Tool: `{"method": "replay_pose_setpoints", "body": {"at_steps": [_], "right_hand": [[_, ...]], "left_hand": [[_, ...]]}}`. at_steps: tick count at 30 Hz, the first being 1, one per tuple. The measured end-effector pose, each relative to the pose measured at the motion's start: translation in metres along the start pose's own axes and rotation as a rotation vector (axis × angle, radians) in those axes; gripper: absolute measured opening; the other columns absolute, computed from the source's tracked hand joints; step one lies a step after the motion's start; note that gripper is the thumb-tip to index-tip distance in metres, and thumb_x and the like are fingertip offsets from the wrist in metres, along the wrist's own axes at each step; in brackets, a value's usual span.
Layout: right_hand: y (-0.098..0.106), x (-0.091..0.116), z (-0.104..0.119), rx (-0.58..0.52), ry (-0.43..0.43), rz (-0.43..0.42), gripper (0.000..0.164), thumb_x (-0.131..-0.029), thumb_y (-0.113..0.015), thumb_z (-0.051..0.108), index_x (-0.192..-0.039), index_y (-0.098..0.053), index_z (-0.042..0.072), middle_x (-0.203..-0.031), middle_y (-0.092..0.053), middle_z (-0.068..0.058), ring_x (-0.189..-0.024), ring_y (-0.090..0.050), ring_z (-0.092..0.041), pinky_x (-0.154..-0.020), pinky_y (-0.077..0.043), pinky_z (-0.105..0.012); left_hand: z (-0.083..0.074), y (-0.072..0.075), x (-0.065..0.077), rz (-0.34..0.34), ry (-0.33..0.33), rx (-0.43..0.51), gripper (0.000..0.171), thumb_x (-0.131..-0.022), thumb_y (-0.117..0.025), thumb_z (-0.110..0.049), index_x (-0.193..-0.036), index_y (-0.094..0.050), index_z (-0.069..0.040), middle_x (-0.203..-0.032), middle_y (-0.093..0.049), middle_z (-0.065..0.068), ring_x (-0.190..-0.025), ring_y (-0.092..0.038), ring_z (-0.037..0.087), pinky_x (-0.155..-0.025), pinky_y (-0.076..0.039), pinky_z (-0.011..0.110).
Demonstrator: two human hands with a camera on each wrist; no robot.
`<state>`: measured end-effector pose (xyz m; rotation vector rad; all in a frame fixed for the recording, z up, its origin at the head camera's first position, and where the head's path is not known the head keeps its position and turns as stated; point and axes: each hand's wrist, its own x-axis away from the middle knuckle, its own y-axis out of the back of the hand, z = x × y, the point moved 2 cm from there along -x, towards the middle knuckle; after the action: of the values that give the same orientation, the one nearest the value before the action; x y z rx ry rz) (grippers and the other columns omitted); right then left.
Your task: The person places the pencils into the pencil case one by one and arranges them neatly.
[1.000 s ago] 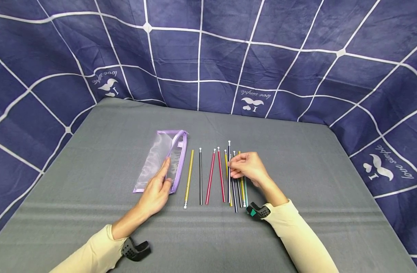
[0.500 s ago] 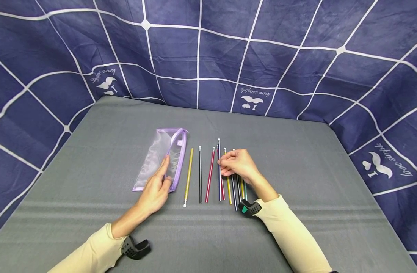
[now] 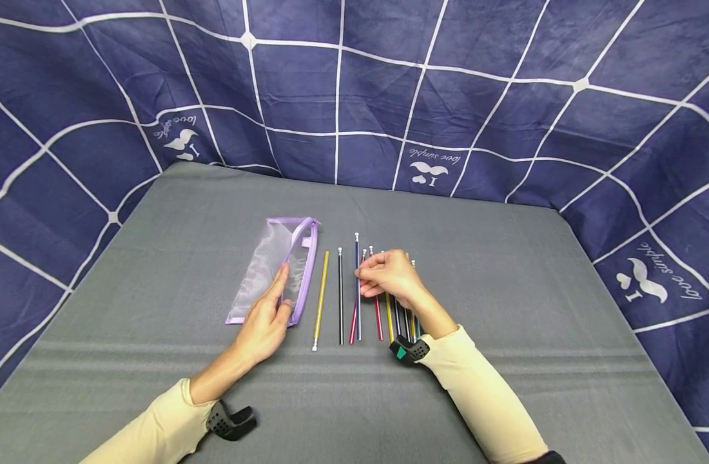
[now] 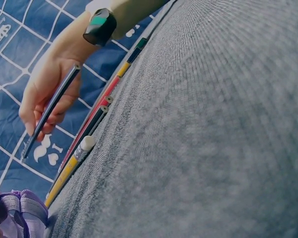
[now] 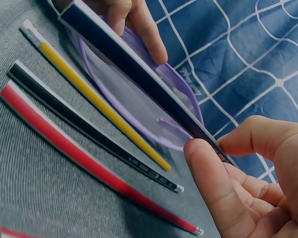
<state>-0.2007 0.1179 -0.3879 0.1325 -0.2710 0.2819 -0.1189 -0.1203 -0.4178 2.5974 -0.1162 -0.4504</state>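
In the head view my right hand [image 3: 390, 276] pinches a dark blue pencil [image 3: 357, 309] between thumb and fingertips. The pencil's silver, eraser-tipped end points away from me. It is raised over the row, overlapping a red pencil [image 3: 352, 325]; the right wrist view shows its long shaft slanting in front of the pencil case. My left hand [image 3: 265, 324] holds the mouth edge of a clear mesh pencil case [image 3: 256, 277] with purple trim, index finger stretched along the rim and thumb on the opening side. The case lies flat, its mouth parted toward the pencils.
A yellow pencil [image 3: 321, 299] and a black pencil [image 3: 340, 296] lie between the case and my right hand. Several more pencils, including another red pencil [image 3: 379, 319], lie partly under my right hand and wrist. A blue checked cloth [image 3: 378, 90] hangs behind the grey table [image 3: 505, 270].
My right hand has carried the dark blue pencil left, from over the right-hand cluster past one red pencil to the other. My left hand and the pencil case have stayed in place.
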Motion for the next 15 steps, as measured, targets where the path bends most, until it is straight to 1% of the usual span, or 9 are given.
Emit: {"method": "replay_pose_setpoints", "body": {"at_steps": [7, 15], "right_hand": [[-0.006, -0.005, 0.001, -0.033, -0.004, 0.002, 0.014, -0.084, -0.065, -0.007, -0.096, -0.064, -0.014, -0.066, -0.067, -0.011, -0.053, -0.067, -0.016, -0.055, -0.059, -0.029], [-0.014, -0.01, 0.008, -0.02, 0.005, 0.022, 0.013, -0.085, -0.065, -0.006, -0.095, -0.065, -0.013, -0.068, -0.067, -0.012, -0.054, -0.067, -0.017, -0.055, -0.059, -0.029]], "left_hand": [[0.001, -0.001, 0.001, 0.001, 0.006, -0.004, 0.062, -0.091, -0.045, 0.009, -0.15, -0.027, 0.01, -0.156, -0.026, 0.025, -0.145, -0.025, 0.036, -0.119, -0.018, 0.043], [-0.001, -0.001, 0.0, 0.002, 0.013, -0.004, 0.061, -0.092, -0.045, 0.008, -0.15, -0.028, 0.01, -0.156, -0.026, 0.025, -0.145, -0.024, 0.036, -0.119, -0.018, 0.044]]}}
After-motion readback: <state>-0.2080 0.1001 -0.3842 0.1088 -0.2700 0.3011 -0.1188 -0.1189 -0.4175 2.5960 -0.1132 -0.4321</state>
